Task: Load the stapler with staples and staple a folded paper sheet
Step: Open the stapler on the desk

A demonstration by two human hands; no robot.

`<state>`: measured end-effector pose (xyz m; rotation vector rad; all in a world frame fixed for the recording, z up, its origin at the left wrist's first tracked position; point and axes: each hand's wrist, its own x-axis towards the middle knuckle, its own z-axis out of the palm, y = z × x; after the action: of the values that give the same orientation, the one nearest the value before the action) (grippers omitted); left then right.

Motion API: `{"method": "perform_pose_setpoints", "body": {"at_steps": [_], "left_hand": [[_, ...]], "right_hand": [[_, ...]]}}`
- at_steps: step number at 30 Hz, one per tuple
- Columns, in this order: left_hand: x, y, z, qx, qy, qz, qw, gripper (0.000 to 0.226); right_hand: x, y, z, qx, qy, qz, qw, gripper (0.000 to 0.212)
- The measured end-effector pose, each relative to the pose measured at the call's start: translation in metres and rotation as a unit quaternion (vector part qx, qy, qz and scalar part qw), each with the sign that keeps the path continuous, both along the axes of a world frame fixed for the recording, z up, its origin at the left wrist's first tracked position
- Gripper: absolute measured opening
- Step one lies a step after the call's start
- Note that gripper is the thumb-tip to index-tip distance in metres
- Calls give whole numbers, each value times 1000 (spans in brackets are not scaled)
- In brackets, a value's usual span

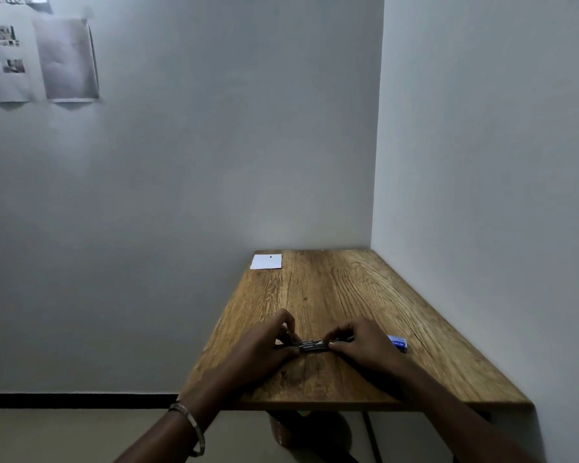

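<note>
stapler (311, 345), small and metallic, is lying flat on the near half of a wooden table (348, 289), between two hands. folded paper sheet (266, 261) is sitting at the far left corner; a blue staple box (398, 343) is peeking from behind the right hand (361, 344). left hand (264, 342) and right hand are pinching the stapler's ends, fingers curled narrow; a bangle (189, 426) is circling the left wrist.

A brown wooden table (348, 295) fills the lower right of the picture and sits in the corner where two grey walls (214, 145) meet. In the upper left, some sheets of paper (37, 58) hang on the wall. They are too blurry to read. A black strip (74, 400) runs along the bottom of the wall at lower left.
</note>
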<state>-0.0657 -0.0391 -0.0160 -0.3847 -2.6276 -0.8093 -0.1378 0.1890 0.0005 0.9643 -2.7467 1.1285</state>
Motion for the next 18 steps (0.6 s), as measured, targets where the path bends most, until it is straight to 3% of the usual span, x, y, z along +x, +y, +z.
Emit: {"method": "perform_pose_setpoints", "body": {"at_steps": [11,18], "left_hand": [[-1,-1,-1,-5,16,-4,1000,35],[-3,0,-4,-34,35,20,999,32]], "right_hand": [[11,-12,-1,-58,-52,36,996,13],[16,-13,-4,-262,-108,-84,955,21]]}}
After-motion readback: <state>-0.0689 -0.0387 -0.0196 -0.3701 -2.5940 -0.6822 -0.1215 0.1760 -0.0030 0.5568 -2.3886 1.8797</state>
